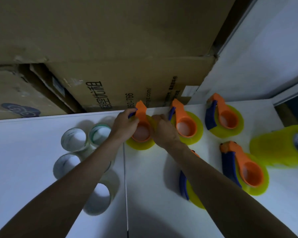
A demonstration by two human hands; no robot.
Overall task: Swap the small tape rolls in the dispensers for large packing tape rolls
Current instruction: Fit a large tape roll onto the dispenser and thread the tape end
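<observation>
Both hands are on one orange dispenser [141, 124] at the far edge of the white table [33, 152]. The left hand [125, 125] curls its fingers around the blue handle. The right hand [163, 129] grips the yellow tape roll [139, 145] (fingers mostly hidden). Clear rolls [73, 139] sit left of the dispenser.

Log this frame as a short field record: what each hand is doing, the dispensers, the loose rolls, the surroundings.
left hand: left hand grips the blue handle of the held dispenser
right hand: right hand on the yellow roll of that dispenser
other dispensers: four, each orange and blue on a yellow roll, one beside it
loose rolls: clear tape rolls at left on white table
behind: cardboard boxes
</observation>
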